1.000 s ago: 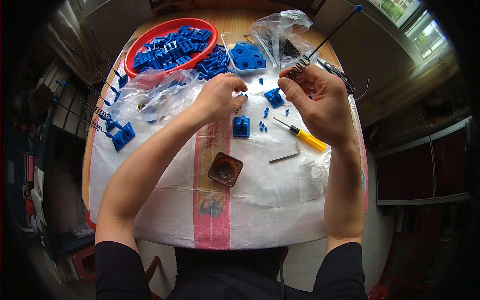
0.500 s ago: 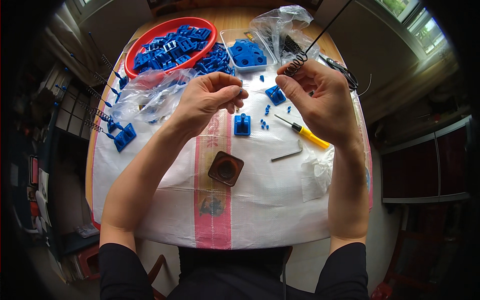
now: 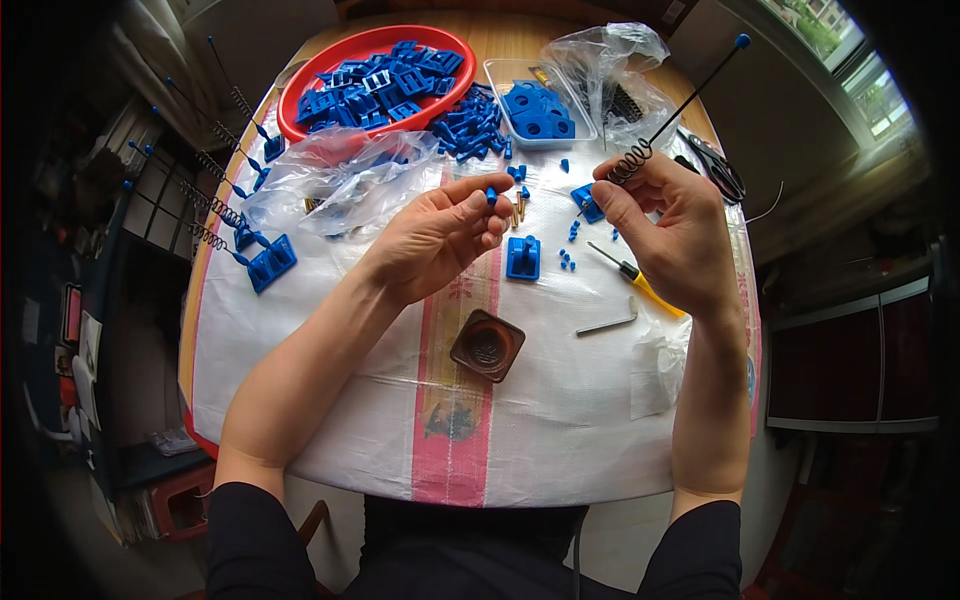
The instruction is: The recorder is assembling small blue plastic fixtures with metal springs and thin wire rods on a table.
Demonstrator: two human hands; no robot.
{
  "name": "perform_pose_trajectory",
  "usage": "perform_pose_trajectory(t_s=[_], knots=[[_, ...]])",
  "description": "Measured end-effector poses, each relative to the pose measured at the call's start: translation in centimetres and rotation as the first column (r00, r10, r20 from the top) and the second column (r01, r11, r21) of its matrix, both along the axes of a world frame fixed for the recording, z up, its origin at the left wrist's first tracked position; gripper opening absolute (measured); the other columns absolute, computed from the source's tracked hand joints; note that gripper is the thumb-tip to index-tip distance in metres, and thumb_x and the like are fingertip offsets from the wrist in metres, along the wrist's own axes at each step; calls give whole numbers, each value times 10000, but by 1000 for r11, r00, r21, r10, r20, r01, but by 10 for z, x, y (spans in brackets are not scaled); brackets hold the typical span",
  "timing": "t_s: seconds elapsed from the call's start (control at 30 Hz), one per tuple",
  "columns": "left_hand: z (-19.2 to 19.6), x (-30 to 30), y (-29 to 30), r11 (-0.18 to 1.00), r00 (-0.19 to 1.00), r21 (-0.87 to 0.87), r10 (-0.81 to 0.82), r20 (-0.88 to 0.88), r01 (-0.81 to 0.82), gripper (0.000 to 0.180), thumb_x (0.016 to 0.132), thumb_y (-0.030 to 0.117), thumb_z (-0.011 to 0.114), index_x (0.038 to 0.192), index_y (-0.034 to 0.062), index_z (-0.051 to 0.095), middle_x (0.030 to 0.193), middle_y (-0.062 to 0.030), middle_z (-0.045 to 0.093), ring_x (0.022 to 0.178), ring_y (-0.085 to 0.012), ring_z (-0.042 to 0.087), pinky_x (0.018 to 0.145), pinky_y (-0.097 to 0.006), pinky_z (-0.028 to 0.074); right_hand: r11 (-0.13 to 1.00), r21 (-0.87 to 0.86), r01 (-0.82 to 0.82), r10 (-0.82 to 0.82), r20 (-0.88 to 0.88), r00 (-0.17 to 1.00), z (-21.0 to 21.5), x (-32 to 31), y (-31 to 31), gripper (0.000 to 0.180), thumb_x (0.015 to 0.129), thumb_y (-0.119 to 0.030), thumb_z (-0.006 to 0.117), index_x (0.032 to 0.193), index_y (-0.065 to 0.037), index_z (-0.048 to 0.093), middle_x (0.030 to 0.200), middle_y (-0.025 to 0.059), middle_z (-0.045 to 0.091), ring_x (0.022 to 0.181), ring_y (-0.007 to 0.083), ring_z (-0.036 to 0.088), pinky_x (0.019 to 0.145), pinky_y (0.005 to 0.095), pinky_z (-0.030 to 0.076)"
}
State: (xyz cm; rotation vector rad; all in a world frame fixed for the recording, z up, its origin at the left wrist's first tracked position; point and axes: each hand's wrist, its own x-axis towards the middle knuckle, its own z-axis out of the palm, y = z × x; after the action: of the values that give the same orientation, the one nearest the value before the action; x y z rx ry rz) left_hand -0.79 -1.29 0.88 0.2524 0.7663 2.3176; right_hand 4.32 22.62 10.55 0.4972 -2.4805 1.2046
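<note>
My left hand (image 3: 432, 235) pinches a small blue plastic piece (image 3: 491, 196) between thumb and fingertips, over the middle of the table. Held in my right hand (image 3: 668, 228) is a black coil spring (image 3: 632, 162), whose long straight end slants up to the far right and carries a blue tip (image 3: 742, 41). Below and between the hands a square blue base (image 3: 523, 259) with a raised post sits on the cloth. A second blue base (image 3: 586, 203) lies just left of my right fingers, partly hidden. Brass-coloured screws (image 3: 518, 208) are beside my left fingertips, with tiny blue pieces (image 3: 568, 261) nearby.
A brown square dish (image 3: 487, 346), hex key (image 3: 606, 327) and yellow screwdriver (image 3: 655, 293) lie nearer me. Behind stand a red basin (image 3: 290, 115) and clear tub (image 3: 553, 143) of blue parts, beside plastic bags (image 3: 340, 185). Finished spring pieces (image 3: 270, 262) stand left; scissors (image 3: 720, 172) right.
The view has shifted, so the table appears farther right and lower. My left hand has turned and drawn slightly left, showing the blue piece. The spring's blue tip has come into view.
</note>
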Motion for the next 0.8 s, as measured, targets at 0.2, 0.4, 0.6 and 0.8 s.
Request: perform_pose_trajectory(t_s=[0.2, 0.4, 0.6, 0.8], knots=[[-2, 0, 0, 1000, 998, -6, -11, -68, 11, 346, 970, 82, 593, 1299, -10, 540, 1106, -129, 636, 921, -155, 635, 822, -255, 550, 999, -37, -10, 10, 2, 1000, -3, -1, -3, 139, 880, -115, 713, 869, 20, 684, 711, 70, 690, 625, 92, 633, 588, 245, 503], [-2, -2, -2, 998, 997, -57, 19, -78, -24, 311, 947, 71, 625, 1248, 11, 582, 1124, -160, 652, 912, -165, 659, 815, -263, 570, 999, -36, -18, 18, 3, 1000, -3, 0, -3, 125, 884, -101, 710, 883, 20, 681, 721, 64, 692, 636, 85, 633, 593, 239, 502], [-2, 0, -2, 994, 992, -94, 36, -118, -48, 237, 947, 83, 631, 1175, 17, 625, 1107, -159, 664, 900, -165, 663, 808, -266, 567, 999, -34, -27, 26, -6, 1000, -4, 0, -5, 118, 884, -95, 709, 886, 20, 681, 729, 64, 694, 646, 90, 638, 598, 243, 503], [2, 2, -1, 995, 995, -98, 3, -97, -12, 227, 959, 155, 624, 1145, 25, 628, 1060, -140, 676, 856, -151, 671, 755, -250, 574, 998, -35, -48, 47, -32, 998, -1, 1, -8, 101, 873, -84, 716, 886, 11, 685, 732, 74, 697, 647, 114, 655, 598, 251, 508]])
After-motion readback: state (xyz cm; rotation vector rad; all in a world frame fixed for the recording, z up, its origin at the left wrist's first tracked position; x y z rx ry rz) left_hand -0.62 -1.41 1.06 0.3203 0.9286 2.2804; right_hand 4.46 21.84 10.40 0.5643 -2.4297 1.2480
